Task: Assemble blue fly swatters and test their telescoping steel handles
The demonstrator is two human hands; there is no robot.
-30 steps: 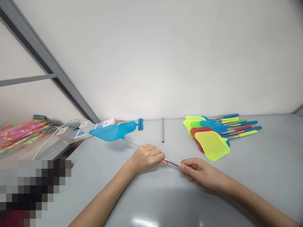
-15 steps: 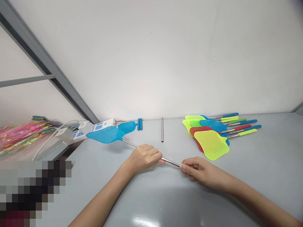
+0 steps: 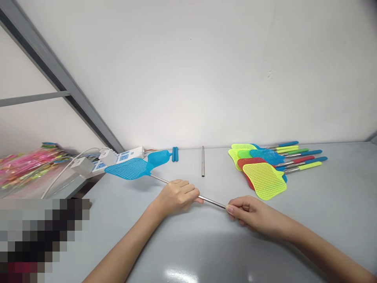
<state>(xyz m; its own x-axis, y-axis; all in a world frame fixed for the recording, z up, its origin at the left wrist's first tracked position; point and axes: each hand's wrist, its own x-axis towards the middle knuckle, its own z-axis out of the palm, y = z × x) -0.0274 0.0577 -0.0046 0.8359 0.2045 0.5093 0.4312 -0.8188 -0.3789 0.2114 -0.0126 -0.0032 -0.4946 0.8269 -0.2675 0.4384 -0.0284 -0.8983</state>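
A blue fly swatter (image 3: 128, 169) with a thin metal rod is held above the grey table. My left hand (image 3: 180, 196) is wrapped around the middle of the rod. My right hand (image 3: 249, 212) pinches the rod's right end between thumb and fingers, which hide the tip. Behind them on the table lie a loose metal tube (image 3: 203, 162), two blue handle grips (image 3: 175, 154) side by side, and another blue swatter head (image 3: 159, 158).
To the right lies a fanned pile of swatters, a yellow one (image 3: 264, 181) on top. A power strip (image 3: 129, 155) with plugged-in adapters stands at the back left. Beyond it are pink plastic packages (image 3: 32, 163). The wall (image 3: 206, 78) closes off the back.
My right hand has shifted slightly right, and my left hand and the blue swatter head slightly left. Both hands keep their hold on the rod.
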